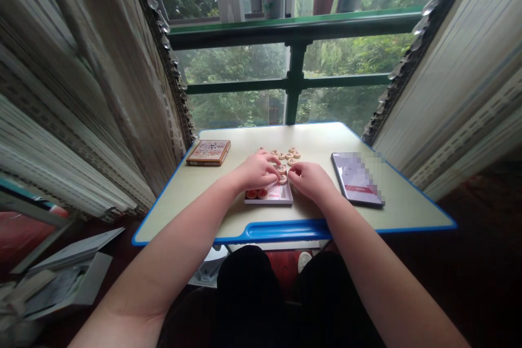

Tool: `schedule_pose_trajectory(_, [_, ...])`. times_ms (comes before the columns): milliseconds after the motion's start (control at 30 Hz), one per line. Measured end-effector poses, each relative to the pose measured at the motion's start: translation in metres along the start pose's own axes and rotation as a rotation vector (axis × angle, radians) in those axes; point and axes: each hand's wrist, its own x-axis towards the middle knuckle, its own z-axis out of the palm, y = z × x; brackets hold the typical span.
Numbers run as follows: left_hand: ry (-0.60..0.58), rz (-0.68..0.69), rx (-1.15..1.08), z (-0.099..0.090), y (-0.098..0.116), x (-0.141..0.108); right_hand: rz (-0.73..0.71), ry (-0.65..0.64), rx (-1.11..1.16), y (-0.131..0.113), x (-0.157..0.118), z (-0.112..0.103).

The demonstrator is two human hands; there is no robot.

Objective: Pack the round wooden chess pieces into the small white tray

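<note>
A shallow white box tray (269, 202) lies on the desk, with red-marked round pieces (263, 193) in its near left part and dark-marked pieces (283, 179) towards its right side. My left hand (260, 169) is over the tray's left and far part, fingers apart and bent, its fingertips beside the dark-marked pieces. At the tray's right edge is my right hand (308, 178), thumb and forefinger pressed together; whatever may be between them is too small to make out. Several loose round pieces (291, 153) lie beyond the tray, a few of them overlapping.
The pale desk (196, 212) has a blue rim and a pen groove in front. A printed box lid (209, 152) lies at the far left, a tablet (359, 179) at the right. Cans and cups stand on the window ledge (293, 23); curtains hang on both sides.
</note>
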Motion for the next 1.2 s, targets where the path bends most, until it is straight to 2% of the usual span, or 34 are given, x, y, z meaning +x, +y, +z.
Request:
schedule_pose_trajectory(300, [0.01, 0.019, 0.01, 0.0022, -0.0026, -0.0004, -0.032, -0.008, 0.006, 0.0001, 0.0009, 0.0041])
schedule_pose_trajectory(567, [0.098, -0.017, -0.029, 0.0041, -0.0075, 0.0029, -0.017, -0.018, -0.014, -0.0003, 0.0009, 0.0037])
schedule_pose_trajectory(700, [0.082, -0.025, -0.073, 0.0061, -0.0076, 0.004, -0.01, -0.011, -0.02, -0.001, 0.0005, 0.0038])
schedule_pose_trajectory(933, [0.063, -0.064, -0.017, 0.0056, -0.0062, 0.0018, -0.022, -0.003, -0.033, 0.0002, 0.0014, 0.0051])
schedule_pose_trajectory(1200, [0.043, 0.002, -0.052, 0.0072, -0.0067, 0.0029, -0.022, 0.001, -0.027, 0.0014, 0.0023, 0.0068])
